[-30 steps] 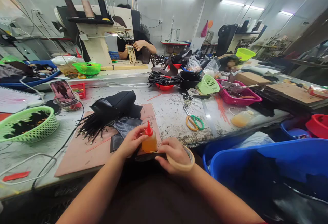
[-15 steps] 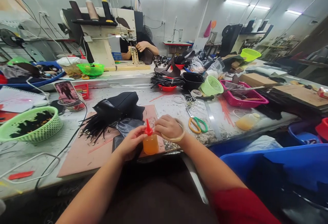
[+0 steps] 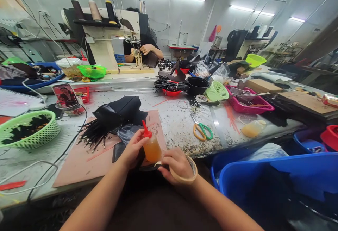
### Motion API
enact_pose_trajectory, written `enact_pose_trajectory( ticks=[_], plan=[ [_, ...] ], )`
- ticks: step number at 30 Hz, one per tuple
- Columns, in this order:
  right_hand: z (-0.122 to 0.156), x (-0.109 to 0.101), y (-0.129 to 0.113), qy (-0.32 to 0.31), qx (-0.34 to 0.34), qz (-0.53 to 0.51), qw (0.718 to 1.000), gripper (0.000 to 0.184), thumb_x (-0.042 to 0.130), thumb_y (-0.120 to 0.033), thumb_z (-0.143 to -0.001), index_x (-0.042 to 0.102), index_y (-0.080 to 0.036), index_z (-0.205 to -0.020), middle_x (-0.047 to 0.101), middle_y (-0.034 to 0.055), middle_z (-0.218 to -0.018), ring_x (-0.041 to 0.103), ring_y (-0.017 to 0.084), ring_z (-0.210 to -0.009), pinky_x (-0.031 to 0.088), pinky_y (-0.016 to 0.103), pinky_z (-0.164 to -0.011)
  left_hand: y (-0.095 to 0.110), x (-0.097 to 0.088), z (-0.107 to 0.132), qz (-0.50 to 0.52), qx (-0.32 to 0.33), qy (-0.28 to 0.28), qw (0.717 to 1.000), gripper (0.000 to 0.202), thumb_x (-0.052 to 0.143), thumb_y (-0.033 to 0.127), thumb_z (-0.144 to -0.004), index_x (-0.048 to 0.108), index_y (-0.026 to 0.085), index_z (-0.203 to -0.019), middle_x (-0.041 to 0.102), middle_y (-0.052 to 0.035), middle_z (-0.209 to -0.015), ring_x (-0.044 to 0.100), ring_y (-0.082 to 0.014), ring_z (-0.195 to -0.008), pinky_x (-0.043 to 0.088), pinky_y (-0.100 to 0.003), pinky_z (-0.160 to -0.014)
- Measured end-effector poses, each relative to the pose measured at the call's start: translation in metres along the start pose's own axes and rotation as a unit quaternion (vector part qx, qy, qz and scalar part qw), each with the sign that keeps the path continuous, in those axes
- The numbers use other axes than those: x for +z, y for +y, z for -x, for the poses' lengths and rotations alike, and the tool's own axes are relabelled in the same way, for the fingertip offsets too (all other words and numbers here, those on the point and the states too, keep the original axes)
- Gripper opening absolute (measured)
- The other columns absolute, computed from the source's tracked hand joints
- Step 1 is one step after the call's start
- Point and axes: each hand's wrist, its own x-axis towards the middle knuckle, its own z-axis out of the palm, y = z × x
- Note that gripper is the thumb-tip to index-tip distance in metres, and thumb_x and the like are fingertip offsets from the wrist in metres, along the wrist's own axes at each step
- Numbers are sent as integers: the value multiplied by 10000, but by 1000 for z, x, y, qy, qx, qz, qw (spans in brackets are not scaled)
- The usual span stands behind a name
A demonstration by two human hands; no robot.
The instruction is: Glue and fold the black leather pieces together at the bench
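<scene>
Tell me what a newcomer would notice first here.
Probably the orange-liquid bottle with its red nozzle, tilted in the left hand, low at the centre. Beside it, a tan ring encircles the right hand near the wrist. Then a large blue bin fills the lower right.

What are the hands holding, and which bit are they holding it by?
The left hand holds the squeeze bottle near its red cap. The right hand, ringed by a tape roll, seems to pinch something too small to name.
</scene>
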Motion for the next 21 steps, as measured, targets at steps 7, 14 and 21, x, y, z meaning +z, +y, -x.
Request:
enact_pose_trajectory(
  ticks=[7, 14, 21],
  plan=[
    [-22, -19, 11, -86, 139, -180, 970, 250, 460, -111, -772, 487, -229, -991, 494, -38, -698, 514, 103, -606, 455, 223, -589, 0, 17, -7, 79, -20, 17, 997, 319, 647, 410, -701, 476, 222, -892, 666, -1, -844, 639, -179, -753, 485, -319, -721],
    [-65, -29, 14, -119, 218, -82, 965, 223, 623, -137, -666, 448, -225, -772, 530, -71, -679, 503, 90, -556, 400, 196, -516, 8, 33, 3, 94, -21, 7, 995, 338, 657, 412, -682, 507, 225, -921, 654, 14, -806, 628, -160, -696, 480, -279, -649],
    [-44, -24, -7, -14, 111, 40, 993, 161, 523, -136, -791, 512, -202, -644, 545, 25, -737, 516, 142, -644, 409, 265, -590, 25, 39, 12, 92, -1, 34, 995, 309, 711, 362, -652, 583, 207, -886, 654, 26, -776, 608, -133, -665, 463, -238, -626]
  ],
)
